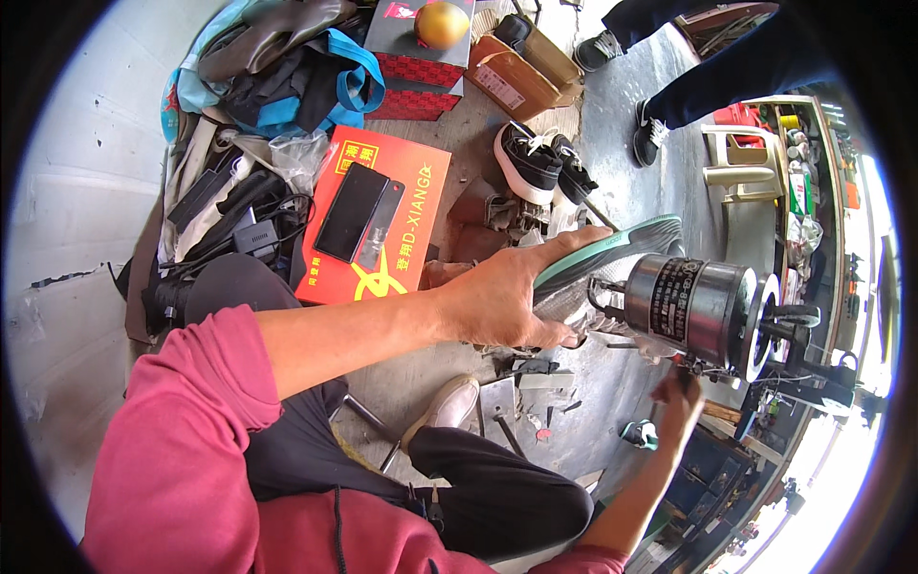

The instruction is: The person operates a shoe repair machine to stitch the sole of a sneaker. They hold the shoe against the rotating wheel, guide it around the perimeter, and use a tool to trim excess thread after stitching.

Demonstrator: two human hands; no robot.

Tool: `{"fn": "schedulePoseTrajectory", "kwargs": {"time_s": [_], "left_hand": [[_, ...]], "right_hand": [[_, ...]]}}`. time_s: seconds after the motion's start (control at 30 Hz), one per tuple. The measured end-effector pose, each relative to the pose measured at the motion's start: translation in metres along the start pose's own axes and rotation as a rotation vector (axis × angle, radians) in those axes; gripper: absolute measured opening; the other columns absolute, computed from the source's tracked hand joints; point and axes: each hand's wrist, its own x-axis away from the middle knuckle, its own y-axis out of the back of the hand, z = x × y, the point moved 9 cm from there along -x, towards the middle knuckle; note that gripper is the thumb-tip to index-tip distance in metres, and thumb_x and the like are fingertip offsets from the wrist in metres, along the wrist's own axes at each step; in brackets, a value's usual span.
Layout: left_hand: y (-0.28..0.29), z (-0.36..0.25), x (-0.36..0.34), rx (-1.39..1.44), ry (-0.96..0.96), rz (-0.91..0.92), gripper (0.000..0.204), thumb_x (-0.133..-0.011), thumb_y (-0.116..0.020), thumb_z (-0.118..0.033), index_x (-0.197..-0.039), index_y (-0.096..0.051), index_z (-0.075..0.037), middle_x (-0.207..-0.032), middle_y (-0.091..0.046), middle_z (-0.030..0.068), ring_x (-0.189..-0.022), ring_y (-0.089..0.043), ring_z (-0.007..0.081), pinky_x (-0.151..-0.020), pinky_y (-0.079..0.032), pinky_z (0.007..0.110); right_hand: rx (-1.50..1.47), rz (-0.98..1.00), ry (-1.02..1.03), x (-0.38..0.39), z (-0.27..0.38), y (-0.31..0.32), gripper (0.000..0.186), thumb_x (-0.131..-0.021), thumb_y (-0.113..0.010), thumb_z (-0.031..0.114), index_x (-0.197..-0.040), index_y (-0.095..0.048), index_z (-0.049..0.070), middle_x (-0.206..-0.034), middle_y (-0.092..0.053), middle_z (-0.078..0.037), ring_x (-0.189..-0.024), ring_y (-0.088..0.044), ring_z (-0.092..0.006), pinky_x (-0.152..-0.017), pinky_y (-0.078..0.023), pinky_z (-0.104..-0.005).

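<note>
My left hand (pixel 507 297) grips a shoe (pixel 622 247) with a dark grey and teal sole, fingers along the sole and thumb underneath. The shoe's front end lies against a metal machine with a shiny cylinder (pixel 684 301), which looks like a shoe stitching machine. Part of the shoe is hidden behind that cylinder. Below the machine, my right hand (pixel 679 392) is closed around a small dark handle-like piece under the machine's body. The hand is small in view, and its fingers partly cover the piece.
A black phone (pixel 352 212) lies on a red box (pixel 421 215) at my left. Beyond stand black sneakers (pixel 529 158), a cardboard box (pixel 521 72) and a round yellow fruit (pixel 441 25) on a box. Another person's legs (pixel 712 96) are at the far right, near a plastic stool (pixel 741 163).
</note>
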Motion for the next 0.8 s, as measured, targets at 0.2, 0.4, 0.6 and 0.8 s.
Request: {"fn": "schedulePoseTrajectory", "kwargs": {"time_s": [0.2,0.4,0.6,0.8], "left_hand": [[-0.001,-0.001,0.000,0.000,0.028,0.045,0.105,-0.074,-0.081,-0.008,-0.161,-0.025,-0.019,-0.150,-0.052,0.0115,-0.137,-0.050,0.0227,-0.118,-0.035,0.036],[-0.001,-0.004,-0.001,0.006,-0.013,0.045,0.106,-0.073,-0.082,-0.006,-0.161,-0.025,-0.018,-0.154,-0.049,0.0106,-0.140,-0.048,0.0217,-0.119,-0.033,0.037],[-0.002,-0.001,0.000,-0.008,0.010,0.057,0.108,-0.071,-0.084,-0.008,-0.161,-0.025,-0.016,-0.159,-0.041,0.0111,-0.145,-0.041,0.0233,-0.121,-0.030,0.037],[0.000,-0.005,0.000,-0.128,-0.062,0.042,0.108,-0.072,-0.085,-0.010,-0.161,-0.025,-0.015,-0.161,-0.038,0.0112,-0.148,-0.038,0.0273,-0.122,-0.030,0.039]], "right_hand": [[0.025,-0.434,0.142,-0.036,-0.028,0.114,0.008,-0.096,-0.056,0.004,-0.092,-0.061,0.007,-0.068,-0.054,0.001,-0.052,-0.045,-0.0083,-0.047,-0.034,-0.0254],[0.092,-0.235,-0.082,-0.065,-0.121,0.061,0.006,-0.098,-0.060,0.011,-0.093,-0.058,0.008,-0.066,-0.056,-0.002,-0.047,-0.051,-0.0120,-0.043,-0.039,-0.0272],[-0.045,0.169,-0.165,-0.011,-0.047,-0.036,0.013,-0.100,-0.062,0.018,-0.098,-0.059,0.005,-0.071,-0.060,-0.003,-0.057,-0.059,-0.0136,-0.054,-0.049,-0.0296],[-0.001,-0.248,0.057,-0.017,0.001,0.078,0.009,-0.095,-0.062,0.004,-0.103,-0.065,0.001,-0.076,-0.063,-0.004,-0.059,-0.056,-0.0118,-0.052,-0.048,-0.0271]]}}
